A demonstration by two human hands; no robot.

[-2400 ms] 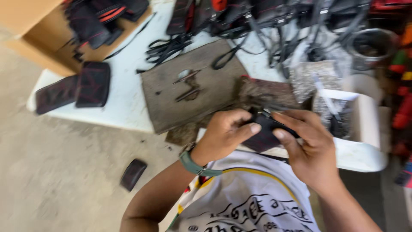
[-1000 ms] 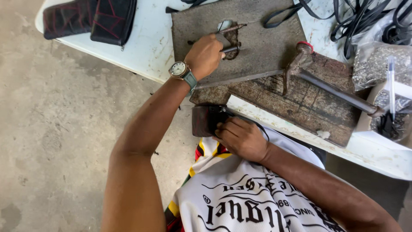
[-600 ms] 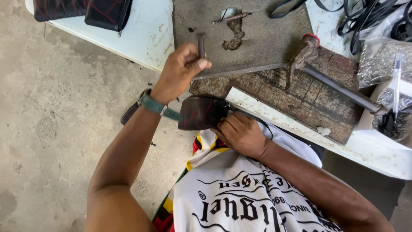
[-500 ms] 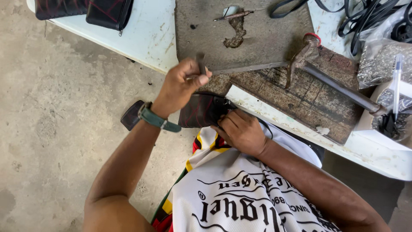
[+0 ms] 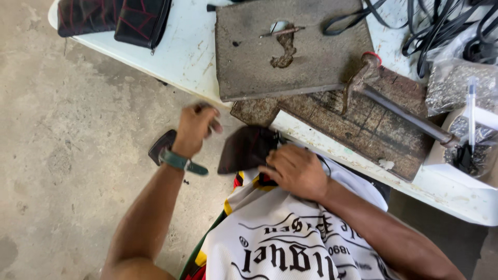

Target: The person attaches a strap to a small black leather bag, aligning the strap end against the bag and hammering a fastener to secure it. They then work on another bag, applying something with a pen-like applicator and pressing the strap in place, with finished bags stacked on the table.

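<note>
Leather piece (image 5: pixel 246 150), dark brown, held below the tabletop (image 5: pixel 181 52) edge, over the lap. Long axis roughly level, running left to right across the view; rounded end toward the left, the other end tucked under the right hand (image 5: pixel 295 171). Matte, slightly domed surface, curved outline, a thin dark cord or strap trailing at its right end.

Right hand laid on that right end, fingers (image 5: pixel 272 168) curled down and pinching the leather against the white printed shirt (image 5: pixel 290 243).

Left hand (image 5: pixel 194 129) just beside the piece on its left, apart from it, raised toward the tabletop edge and motion-blurred; fingers bunched closed, what they hold too blurred to tell. Green-strapped watch (image 5: pixel 179 162) on that wrist.

Grey slab (image 5: pixel 290 49) on the tabletop above, with a small nail-like pin (image 5: pixel 282 32) and a rusty scrap (image 5: pixel 285 49) on top. Worn wooden board (image 5: pixel 363 124) beside it, partly under the slab, carrying a hammer (image 5: pixel 394 103) lying diagonally, head toward the slab. Two black quilted pouches (image 5: pixel 114 18) at the far left corner. Black cables (image 5: pixel 430 26) at the far right. Small dark flat piece (image 5: pixel 161 148) on the concrete floor (image 5: pixel 62 155), beneath the left wrist.
</note>
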